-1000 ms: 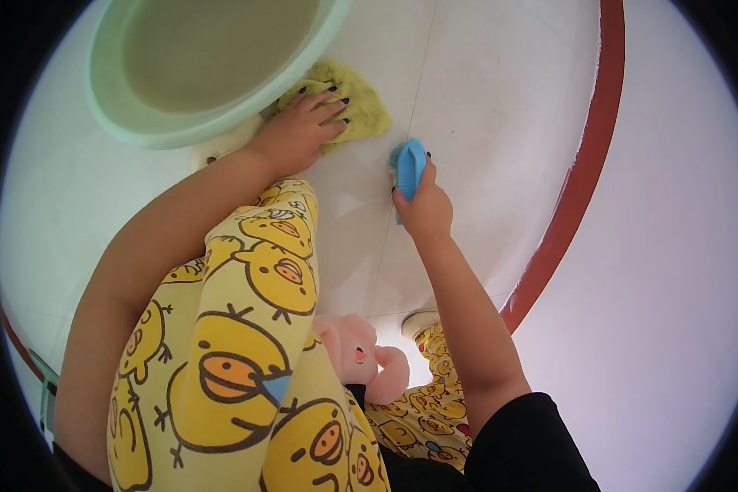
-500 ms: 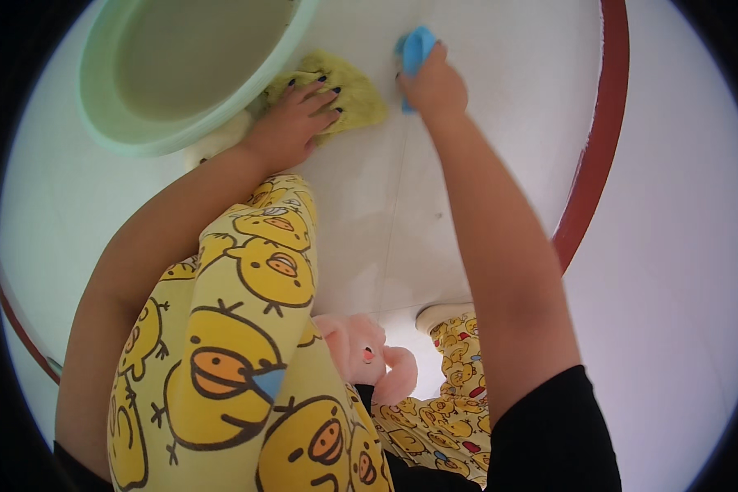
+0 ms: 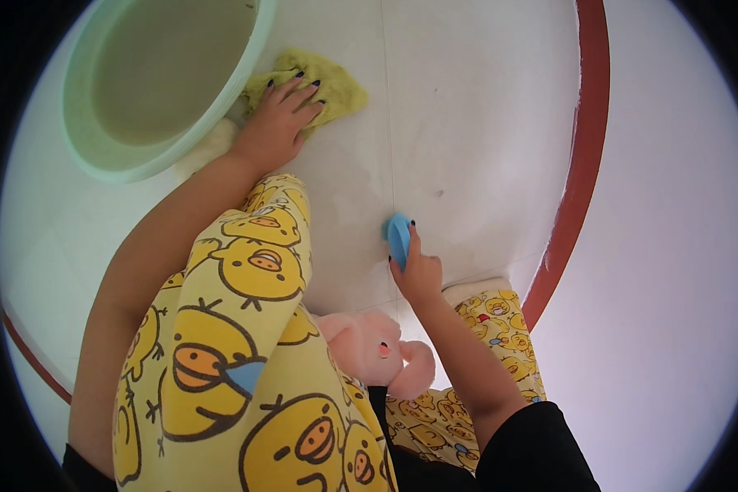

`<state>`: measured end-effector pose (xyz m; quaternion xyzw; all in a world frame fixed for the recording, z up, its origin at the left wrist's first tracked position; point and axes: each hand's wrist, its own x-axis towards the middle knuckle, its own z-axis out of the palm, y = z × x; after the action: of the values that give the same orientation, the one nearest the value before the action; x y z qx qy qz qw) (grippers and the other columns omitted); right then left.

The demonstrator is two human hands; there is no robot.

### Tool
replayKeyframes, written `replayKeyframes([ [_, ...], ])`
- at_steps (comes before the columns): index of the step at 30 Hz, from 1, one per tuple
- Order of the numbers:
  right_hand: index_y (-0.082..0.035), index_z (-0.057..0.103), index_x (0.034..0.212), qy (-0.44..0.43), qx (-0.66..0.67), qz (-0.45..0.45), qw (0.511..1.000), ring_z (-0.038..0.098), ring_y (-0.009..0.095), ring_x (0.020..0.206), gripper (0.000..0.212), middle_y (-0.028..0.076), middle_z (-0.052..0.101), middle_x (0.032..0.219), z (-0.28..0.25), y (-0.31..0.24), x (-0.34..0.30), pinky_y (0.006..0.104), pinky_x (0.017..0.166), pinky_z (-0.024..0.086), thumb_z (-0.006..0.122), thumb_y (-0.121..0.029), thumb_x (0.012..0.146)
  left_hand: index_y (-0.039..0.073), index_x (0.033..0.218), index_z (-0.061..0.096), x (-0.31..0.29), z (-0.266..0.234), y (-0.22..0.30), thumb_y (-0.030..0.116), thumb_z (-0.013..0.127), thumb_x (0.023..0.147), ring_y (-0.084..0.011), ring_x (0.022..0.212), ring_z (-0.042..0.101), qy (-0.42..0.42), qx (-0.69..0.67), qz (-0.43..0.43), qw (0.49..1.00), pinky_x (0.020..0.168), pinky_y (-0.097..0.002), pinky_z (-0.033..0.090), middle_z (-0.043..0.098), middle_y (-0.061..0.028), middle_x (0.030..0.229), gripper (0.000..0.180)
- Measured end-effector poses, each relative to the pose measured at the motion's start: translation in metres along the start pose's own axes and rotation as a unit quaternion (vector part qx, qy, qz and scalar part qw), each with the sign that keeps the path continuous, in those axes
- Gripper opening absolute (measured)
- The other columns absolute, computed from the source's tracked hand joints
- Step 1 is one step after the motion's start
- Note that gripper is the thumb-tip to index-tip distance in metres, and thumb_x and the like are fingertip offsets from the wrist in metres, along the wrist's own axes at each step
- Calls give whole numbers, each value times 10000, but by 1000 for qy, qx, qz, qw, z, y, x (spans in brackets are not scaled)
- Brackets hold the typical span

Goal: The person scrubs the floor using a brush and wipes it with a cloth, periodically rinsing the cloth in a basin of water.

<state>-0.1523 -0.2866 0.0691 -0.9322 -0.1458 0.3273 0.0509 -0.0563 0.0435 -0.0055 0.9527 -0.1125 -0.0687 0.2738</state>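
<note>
My left hand (image 3: 275, 131) lies flat with fingers spread on a crumpled yellow-green cloth (image 3: 340, 88) on the pale tiled floor. Beside it, at upper left, stands a light green basin (image 3: 250, 78) of murky water. My right hand (image 3: 421, 277) grips a blue scrubbing brush (image 3: 398, 238) by its back, with its teal underside towards the floor. The brush is at the middle of the view, along a tile joint. My fingers partly cover the brush's near end.
A dark red baseboard (image 3: 580, 164) curves along the white wall at right. Close to my body are my knees in yellow chick-print trousers (image 3: 262, 262) and a pink plush animal head (image 3: 373, 348). Something cream-coloured (image 3: 209, 149) shows beneath the basin's rim. A small dark mark (image 3: 439, 193) is on the floor.
My right hand has drawn the blue brush from the far floor back towards my body. My left hand stays on the cloth. The view has shifted slightly.
</note>
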Motion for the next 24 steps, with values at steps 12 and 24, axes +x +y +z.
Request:
replayKeyframes([
  [12, -4, 269, 1329, 86, 122, 84, 985, 566, 314, 498, 747, 140, 604, 647, -50, -62, 133, 390, 536, 439, 649, -192, 714, 97, 1160, 533, 9, -18, 8, 8, 559, 704, -294, 1277, 289, -77, 28, -24, 996, 1033, -491, 270, 395, -74, 1339, 465],
  [24, 4, 323, 1301, 99, -11, 77, 992, 567, 335, 792, 755, 173, 599, 890, -43, -24, 27, 465, 753, 410, 671, -259, 684, 99, 1160, 542, 21, -29, 8, 71, 450, 805, -284, 1283, 296, -15, 67, -11, 998, 1031, -505, 246, 405, -75, 1344, 368],
])
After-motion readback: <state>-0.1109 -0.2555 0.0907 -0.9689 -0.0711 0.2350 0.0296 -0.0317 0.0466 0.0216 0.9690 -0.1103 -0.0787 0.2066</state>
